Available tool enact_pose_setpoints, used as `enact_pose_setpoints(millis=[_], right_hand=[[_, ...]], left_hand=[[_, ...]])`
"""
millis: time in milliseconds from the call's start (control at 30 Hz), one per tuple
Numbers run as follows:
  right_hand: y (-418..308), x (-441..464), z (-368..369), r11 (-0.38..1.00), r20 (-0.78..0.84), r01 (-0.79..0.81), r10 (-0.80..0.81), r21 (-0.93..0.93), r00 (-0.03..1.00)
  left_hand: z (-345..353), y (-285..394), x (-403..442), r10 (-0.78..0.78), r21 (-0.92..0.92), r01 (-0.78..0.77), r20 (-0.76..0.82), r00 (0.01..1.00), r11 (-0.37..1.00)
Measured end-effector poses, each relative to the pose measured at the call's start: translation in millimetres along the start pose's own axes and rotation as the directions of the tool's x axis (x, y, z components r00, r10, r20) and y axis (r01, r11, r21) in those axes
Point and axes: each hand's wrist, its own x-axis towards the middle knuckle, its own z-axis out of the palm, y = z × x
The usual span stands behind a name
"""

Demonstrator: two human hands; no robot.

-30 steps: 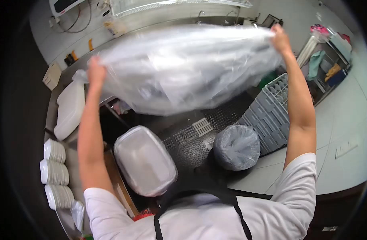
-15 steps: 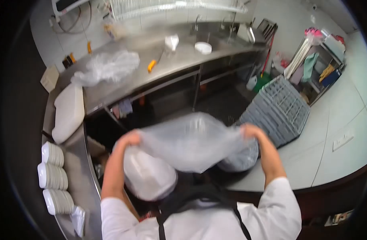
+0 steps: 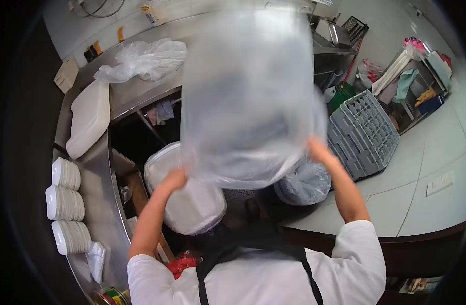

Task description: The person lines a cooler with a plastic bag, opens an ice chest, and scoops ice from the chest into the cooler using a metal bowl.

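Note:
A large translucent plastic bag (image 3: 248, 101), blurred and puffed out with air, spreads upward in front of me. My left hand (image 3: 177, 178) is closed on its lower left edge, above a white lined bin (image 3: 195, 206). At the bag's lower right edge my right hand (image 3: 318, 149) is closed too, near a round bin lined with a bluish bag (image 3: 305, 184). The bag hides the middle of the counter and part of the floor. Another crumpled clear bag (image 3: 151, 60) lies on the steel counter at the upper left.
Stacks of white dishes (image 3: 65, 204) stand on the left counter (image 3: 103, 213), with a white board-like piece (image 3: 90, 119) further back. Grey crates (image 3: 367, 132) are stacked on the right, before a green bucket (image 3: 340, 96). A rack with cloths (image 3: 405, 84) stands behind them.
The bag dropped from high up to chest level, then billowed upward and opened out. My hands came down and closer together, both keeping hold of its edge.

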Motion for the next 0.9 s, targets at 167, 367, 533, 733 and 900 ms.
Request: enact_pose_setpoints(millis=[167,367,533,733,900], right_hand=[[8,-27,124,0.932,0.029,0.349,-0.353,0.099,0.935],[-137,35,55,0.695,-0.447,0.393,-0.114,0.602,0.887],[-248,35,20,0.279,-0.403,0.412,-0.094,0.867,0.911],[-313,89,107,0.583,-0.386,0.589,-0.446,0.559,0.808],[-334,60,231,0.580,0.068,0.767,-0.807,0.275,0.586]], left_hand=[[64,-33,-65,-0.172,-0.522,0.306,0.289,0.942,0.796],[34,-56,-102,-0.769,-0.781,-0.205,-0.621,0.151,0.590],[-6,24,-185,-0.711,-0.619,-0.441,-0.700,-0.065,0.650],[37,59,-218,-0.628,-0.544,-0.389,-0.767,-0.129,0.744],[80,70,-203,-0.710,-0.708,-0.128,-0.703,0.036,0.695]])
